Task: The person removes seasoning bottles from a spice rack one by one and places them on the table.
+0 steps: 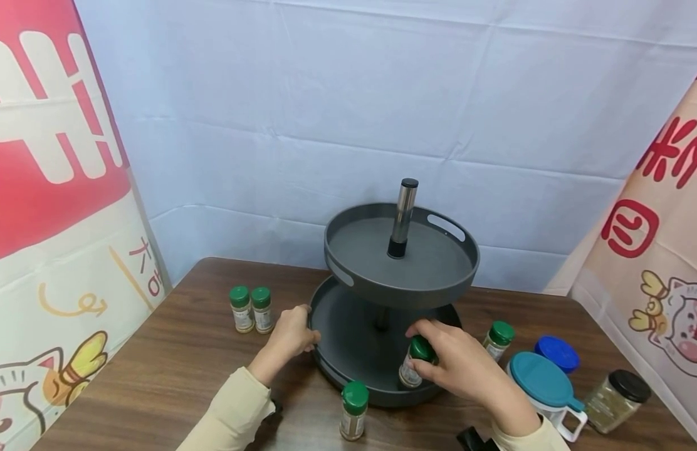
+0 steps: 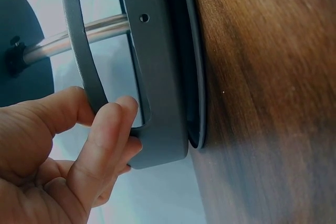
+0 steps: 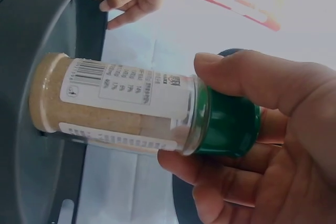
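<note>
A dark grey two-tier round rack stands on the table, its lower tray [image 1: 348,338] beneath its upper tray [image 1: 377,269]. My left hand [image 1: 294,332] grips the lower tray's left rim; in the left wrist view its fingers [image 2: 102,135] curl round the rim at the handle slot. My right hand [image 1: 458,357] holds a spice jar [image 3: 121,103] by its green cap, thumb on one side and fingers on the other. That jar is upright at the front right of the lower tray, its base at the tray floor. Whether it bears its weight there I cannot tell.
Two green-capped jars [image 1: 262,310] stand left of the rack, and another jar [image 1: 353,410] in front. To the right are a green-capped jar [image 1: 497,338], a blue lid [image 1: 557,354], a teal-lidded white-handled container [image 1: 543,382] and a black-lidded jar [image 1: 616,401]. White cloth [image 1: 241,125] hangs behind.
</note>
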`<state>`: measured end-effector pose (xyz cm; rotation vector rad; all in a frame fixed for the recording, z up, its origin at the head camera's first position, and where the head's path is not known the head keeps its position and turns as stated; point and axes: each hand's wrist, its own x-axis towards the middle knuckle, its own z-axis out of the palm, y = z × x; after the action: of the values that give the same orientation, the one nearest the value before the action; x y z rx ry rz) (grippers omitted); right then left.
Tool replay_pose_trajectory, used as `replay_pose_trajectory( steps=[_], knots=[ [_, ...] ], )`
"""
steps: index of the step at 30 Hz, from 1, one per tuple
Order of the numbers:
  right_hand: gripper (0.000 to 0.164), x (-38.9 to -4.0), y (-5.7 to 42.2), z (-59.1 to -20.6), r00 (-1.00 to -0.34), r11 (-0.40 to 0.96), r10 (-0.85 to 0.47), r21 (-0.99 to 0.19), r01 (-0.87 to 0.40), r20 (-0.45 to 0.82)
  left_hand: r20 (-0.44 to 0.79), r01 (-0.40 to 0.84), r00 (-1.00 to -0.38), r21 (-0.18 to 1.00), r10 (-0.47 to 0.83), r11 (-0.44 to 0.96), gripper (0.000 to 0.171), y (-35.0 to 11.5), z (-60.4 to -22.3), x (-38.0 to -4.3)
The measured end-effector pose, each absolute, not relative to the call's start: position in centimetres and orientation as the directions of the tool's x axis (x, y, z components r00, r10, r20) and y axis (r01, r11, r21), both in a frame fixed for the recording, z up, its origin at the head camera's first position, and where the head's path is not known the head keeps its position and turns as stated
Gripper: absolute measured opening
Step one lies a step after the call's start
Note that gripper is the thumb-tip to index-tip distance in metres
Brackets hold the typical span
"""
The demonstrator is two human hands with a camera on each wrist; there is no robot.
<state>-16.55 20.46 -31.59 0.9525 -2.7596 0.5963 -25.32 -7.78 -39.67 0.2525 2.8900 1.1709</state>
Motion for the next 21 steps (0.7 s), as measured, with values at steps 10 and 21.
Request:
replay_pose_trajectory(
  steps=[10,21],
  knots=[
    [0.030,-14.6,19.4,-31.2,-0.728,0.653,-0.625,-0.323,-0.685,0.281,0.047,0.139,-0.988,0.701,0.149,0.699,0.061,-7.8,-39.8,-25.3],
    [0.025,-13.4,18.8,-32.1,-0.680,0.563,-0.692,-0.410,-0.718,0.242,0.052,0.141,-0.988,0.697,0.146,0.703,0.061,-7.9,-39.7,-25.3]
  ],
)
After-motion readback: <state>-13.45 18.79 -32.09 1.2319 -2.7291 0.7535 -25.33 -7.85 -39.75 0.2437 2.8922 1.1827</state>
